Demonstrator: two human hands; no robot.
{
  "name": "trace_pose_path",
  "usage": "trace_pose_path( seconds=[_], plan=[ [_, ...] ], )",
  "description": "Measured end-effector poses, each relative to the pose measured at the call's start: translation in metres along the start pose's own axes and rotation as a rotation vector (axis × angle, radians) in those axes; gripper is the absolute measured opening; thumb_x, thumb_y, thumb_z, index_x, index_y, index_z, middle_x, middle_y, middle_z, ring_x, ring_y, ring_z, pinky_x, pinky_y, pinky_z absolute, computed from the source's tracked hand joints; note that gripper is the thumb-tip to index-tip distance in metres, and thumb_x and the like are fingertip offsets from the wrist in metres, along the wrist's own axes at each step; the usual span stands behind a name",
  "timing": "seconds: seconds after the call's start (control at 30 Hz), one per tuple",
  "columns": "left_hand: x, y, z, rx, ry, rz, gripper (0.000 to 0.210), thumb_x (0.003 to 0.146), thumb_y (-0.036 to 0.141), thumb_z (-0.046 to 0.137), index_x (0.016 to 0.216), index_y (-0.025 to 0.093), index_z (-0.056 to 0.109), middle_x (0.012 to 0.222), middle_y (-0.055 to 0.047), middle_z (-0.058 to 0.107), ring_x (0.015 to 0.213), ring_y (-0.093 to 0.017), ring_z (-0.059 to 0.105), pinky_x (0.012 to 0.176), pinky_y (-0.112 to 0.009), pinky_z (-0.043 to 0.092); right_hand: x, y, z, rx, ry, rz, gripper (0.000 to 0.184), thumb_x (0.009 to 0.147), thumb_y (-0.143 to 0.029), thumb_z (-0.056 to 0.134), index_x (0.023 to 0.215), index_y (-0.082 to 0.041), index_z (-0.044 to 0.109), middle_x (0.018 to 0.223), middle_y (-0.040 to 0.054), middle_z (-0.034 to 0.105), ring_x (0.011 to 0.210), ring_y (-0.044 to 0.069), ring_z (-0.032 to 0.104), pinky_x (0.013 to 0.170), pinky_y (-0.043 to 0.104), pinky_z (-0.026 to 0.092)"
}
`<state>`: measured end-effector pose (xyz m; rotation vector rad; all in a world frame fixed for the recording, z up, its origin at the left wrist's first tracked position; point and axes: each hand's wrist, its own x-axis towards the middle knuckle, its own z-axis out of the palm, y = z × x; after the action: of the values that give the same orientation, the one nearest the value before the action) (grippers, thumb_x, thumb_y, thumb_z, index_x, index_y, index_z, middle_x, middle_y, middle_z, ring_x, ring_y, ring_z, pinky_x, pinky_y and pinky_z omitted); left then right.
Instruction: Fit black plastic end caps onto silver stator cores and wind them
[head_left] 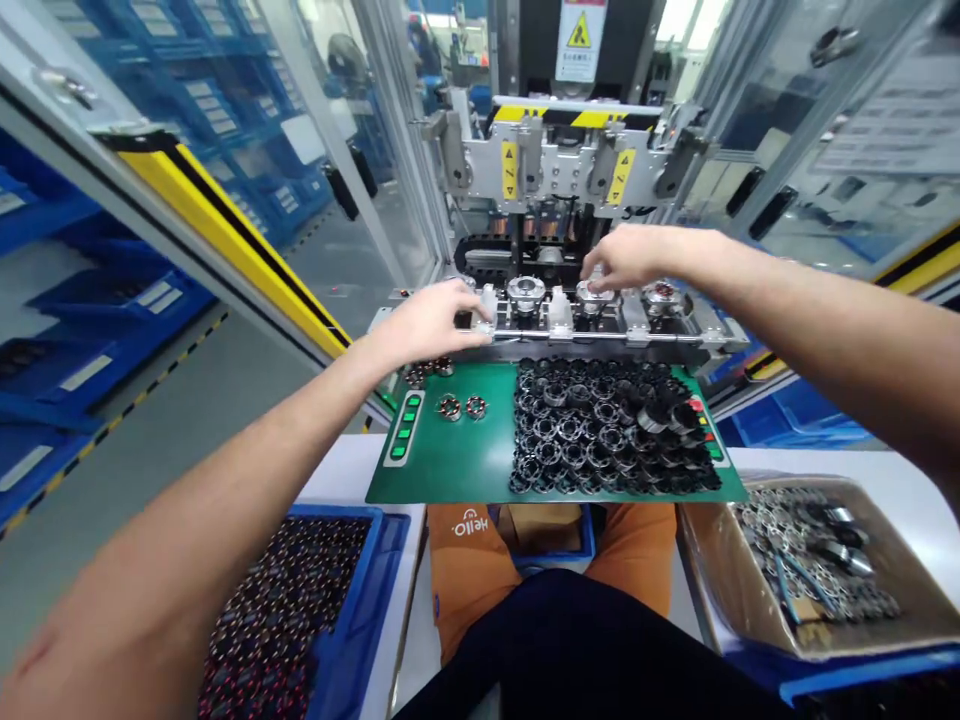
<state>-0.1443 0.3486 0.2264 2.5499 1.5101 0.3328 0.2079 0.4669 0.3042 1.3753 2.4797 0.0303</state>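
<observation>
My left hand (435, 322) reaches to the left end of a row of round metal fixtures, its thumb and fingers spread beside a white block (489, 302). The fixture behind that hand is mostly hidden. My right hand (630, 256) is over the third fixture (592, 297), fingers bent down and together at its top; what they pinch, if anything, is hidden. Between my hands stands another fixture (526, 290) with a ringed top. At the right, a fixture (663, 295) bears a part with copper-coloured windings.
A green panel (465, 465) in front carries two copper-wound stators (475, 406), stacked black rings (592, 430) and buttons (405, 430). A blue bin (375, 540) of wound parts stands lower left, a box (720, 570) of metal rings lower right. Machine plates (559, 170) hang above the fixtures.
</observation>
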Motion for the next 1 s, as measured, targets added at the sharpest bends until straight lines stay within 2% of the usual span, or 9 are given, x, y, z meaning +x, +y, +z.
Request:
trace_pose_path(
  seconds=[0.07, 0.17, 0.3, 0.4, 0.53, 0.6, 0.73, 0.9, 1.0],
  plan=[
    [0.053, 0.025, -0.005, 0.001, 0.042, 0.053, 0.040, 0.111, 0.048, 0.086, 0.141, 0.023, 0.092, 0.149, -0.012, 0.078, 0.145, -0.032, 0.074, 0.135, -0.048, 0.056, -0.010, 0.050, 0.002, -0.023, -0.001, 0.141, 0.033, 0.114, -0.037, 0.088, 0.141, -0.021, 0.094, 0.133, 0.0138, 0.095, 0.143, 0.043, 0.085, 0.132, 0.059, 0.061],
    [0.130, 0.068, 0.010, 0.035, 0.057, 0.095, 0.040, 0.110, 0.042, 0.089, 0.144, 0.021, 0.092, 0.159, -0.015, 0.075, 0.160, -0.036, 0.066, 0.141, -0.050, 0.052, -0.025, 0.100, 0.028, -0.005, -0.032, 0.293, 0.038, 0.116, -0.034, 0.085, 0.148, -0.013, 0.089, 0.136, 0.0180, 0.094, 0.140, 0.041, 0.087, 0.128, 0.055, 0.064],
    [0.206, 0.109, 0.049, 0.124, 0.028, 0.084, 0.045, 0.109, 0.039, 0.092, 0.149, 0.019, 0.091, 0.169, -0.020, 0.070, 0.168, -0.044, 0.056, 0.142, -0.058, 0.051, -0.036, 0.130, 0.077, 0.119, -0.127, 0.397, 0.049, 0.118, -0.040, 0.087, 0.160, -0.015, 0.079, 0.143, 0.0166, 0.088, 0.125, 0.031, 0.088, 0.114, 0.050, 0.073],
    [0.240, 0.118, 0.074, 0.193, -0.010, 0.042, 0.043, 0.109, 0.045, 0.092, 0.141, 0.017, 0.093, 0.166, -0.024, 0.073, 0.168, -0.047, 0.055, 0.143, -0.064, 0.048, -0.032, 0.144, 0.103, 0.235, -0.194, 0.428, 0.048, 0.120, -0.048, 0.086, 0.158, -0.020, 0.077, 0.153, 0.0133, 0.082, 0.128, 0.029, 0.085, 0.110, 0.052, 0.077],
    [0.267, 0.114, 0.095, 0.257, -0.103, 0.004, 0.058, 0.110, 0.060, 0.090, 0.148, 0.016, 0.087, 0.166, -0.022, 0.074, 0.171, -0.047, 0.057, 0.145, -0.074, 0.046, -0.014, 0.156, 0.121, 0.359, -0.275, 0.440, 0.047, 0.120, -0.048, 0.086, 0.158, -0.021, 0.078, 0.157, 0.0141, 0.080, 0.132, 0.030, 0.084, 0.112, 0.053, 0.076],
    [0.274, 0.112, 0.102, 0.274, -0.172, 0.007, 0.061, 0.115, 0.062, 0.086, 0.155, 0.016, 0.082, 0.168, -0.021, 0.074, 0.170, -0.045, 0.060, 0.144, -0.073, 0.050, -0.004, 0.157, 0.124, 0.394, -0.317, 0.443, 0.048, 0.119, -0.048, 0.087, 0.158, -0.021, 0.077, 0.158, 0.0143, 0.080, 0.134, 0.031, 0.084, 0.113, 0.054, 0.076],
    [0.276, 0.113, 0.107, 0.297, -0.255, 0.011, 0.052, 0.121, 0.058, 0.081, 0.154, 0.017, 0.080, 0.171, -0.019, 0.072, 0.165, -0.040, 0.067, 0.138, -0.067, 0.058, 0.002, 0.147, 0.120, 0.433, -0.383, 0.457, 0.050, 0.119, -0.048, 0.087, 0.159, -0.020, 0.077, 0.159, 0.0145, 0.080, 0.136, 0.032, 0.083, 0.115, 0.055, 0.076],
    [0.273, 0.117, 0.094, 0.312, -0.280, 0.018, 0.052, 0.121, 0.056, 0.082, 0.156, 0.018, 0.080, 0.175, -0.018, 0.070, 0.168, -0.041, 0.064, 0.139, -0.069, 0.058, -0.016, 0.141, 0.081, 0.430, -0.391, 0.468, 0.046, 0.121, -0.048, 0.085, 0.157, -0.020, 0.078, 0.156, 0.0132, 0.081, 0.133, 0.029, 0.084, 0.113, 0.052, 0.076],
    [0.273, 0.116, 0.086, 0.316, -0.273, 0.033, 0.053, 0.120, 0.057, 0.082, 0.155, 0.018, 0.080, 0.178, -0.019, 0.068, 0.172, -0.043, 0.060, 0.141, -0.070, 0.055, -0.035, 0.142, 0.047, 0.406, -0.323, 0.456, 0.035, 0.125, -0.041, 0.079, 0.147, -0.014, 0.081, 0.136, 0.0124, 0.088, 0.116, 0.026, 0.089, 0.104, 0.046, 0.077]
  ],
)
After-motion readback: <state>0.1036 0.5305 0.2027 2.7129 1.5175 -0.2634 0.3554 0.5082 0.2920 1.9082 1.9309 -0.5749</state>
